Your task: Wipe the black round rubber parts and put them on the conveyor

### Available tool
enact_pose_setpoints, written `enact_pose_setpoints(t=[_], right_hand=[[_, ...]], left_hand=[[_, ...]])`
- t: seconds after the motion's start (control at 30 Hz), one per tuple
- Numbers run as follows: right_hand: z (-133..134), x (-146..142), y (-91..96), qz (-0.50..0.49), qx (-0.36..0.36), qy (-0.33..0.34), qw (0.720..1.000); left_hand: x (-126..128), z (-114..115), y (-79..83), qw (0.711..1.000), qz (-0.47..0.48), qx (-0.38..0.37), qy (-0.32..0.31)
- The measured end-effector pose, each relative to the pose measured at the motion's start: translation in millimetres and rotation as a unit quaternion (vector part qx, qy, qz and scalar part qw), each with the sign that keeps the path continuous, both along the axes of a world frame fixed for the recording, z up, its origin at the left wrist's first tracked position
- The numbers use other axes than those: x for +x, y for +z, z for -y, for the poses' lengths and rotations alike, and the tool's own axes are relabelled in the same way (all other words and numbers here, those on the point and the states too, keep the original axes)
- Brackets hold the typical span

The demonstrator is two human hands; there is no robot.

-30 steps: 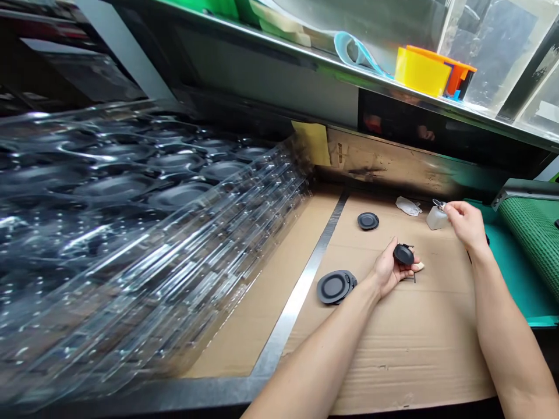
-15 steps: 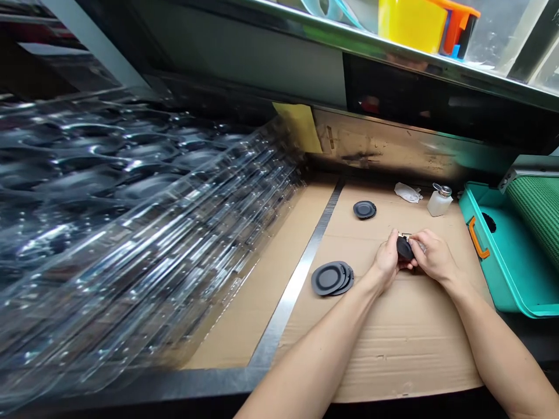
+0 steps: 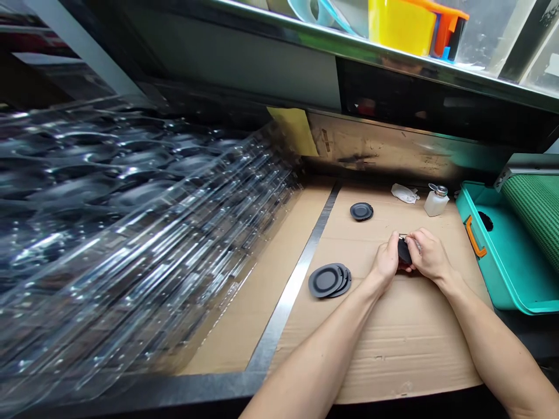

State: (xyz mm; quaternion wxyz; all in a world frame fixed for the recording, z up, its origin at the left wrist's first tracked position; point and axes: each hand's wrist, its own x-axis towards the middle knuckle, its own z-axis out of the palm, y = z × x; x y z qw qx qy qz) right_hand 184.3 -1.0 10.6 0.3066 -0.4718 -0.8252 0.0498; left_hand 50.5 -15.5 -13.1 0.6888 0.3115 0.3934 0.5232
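Note:
Between my two hands is a black oval disc, with a small shiny metallic bit at its top edge. My left hand is closed on the disc's left side, thumb pointing up along it. From the right, my right hand pinches near the disc's upper edge; whether its fingertips hold a separate small part is hidden. A few similar dark discs lie overlapped on the cardboard, left of my left forearm. Farther back sits another small pile of black discs.
Tall stacked clear plastic trays fill the left side. A turquoise bin with an orange handle stands at right, beside a green conveyor belt. A white pump bottle and crumpled white wipe are behind my hands on the cardboard.
The disc in my hands has tilted a little more upright, and my right fingers have shifted slightly along its top edge. The whole view has moved slightly.

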Motion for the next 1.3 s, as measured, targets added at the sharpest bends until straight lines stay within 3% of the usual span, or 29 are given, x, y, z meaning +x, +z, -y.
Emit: enact_pose_setpoints(t=[0.4,0.5,0.73,1.03,1.2,1.3], right_hand=[[0,2,-1.6,-0.018,0.002,0.024,1.000],[-1,3,-1.4,-0.010,-0.012,0.012,1.000],[-15,23,-7.6,-0.049,-0.005,-0.102,0.994],[-20,36,-6.2,0.070,-0.079,-0.191,0.976],[-17,46,0.6,0.143,-0.120,-0.156,0.970],[-15,44,6.8,0.087,-0.097,-0.109,0.985]], left_hand=[[-1,2,1.1,0.999,-0.043,0.001,0.002],[-5,2,7.8,0.999,-0.014,-0.027,-0.011],[-26,0,33.1,0.963,0.187,-0.189,-0.044],[-26,4,36.5,0.951,0.216,-0.215,-0.049],[-29,3,36.8,0.951,0.217,-0.214,-0.052],[-28,3,36.0,0.957,0.201,-0.206,-0.046]])
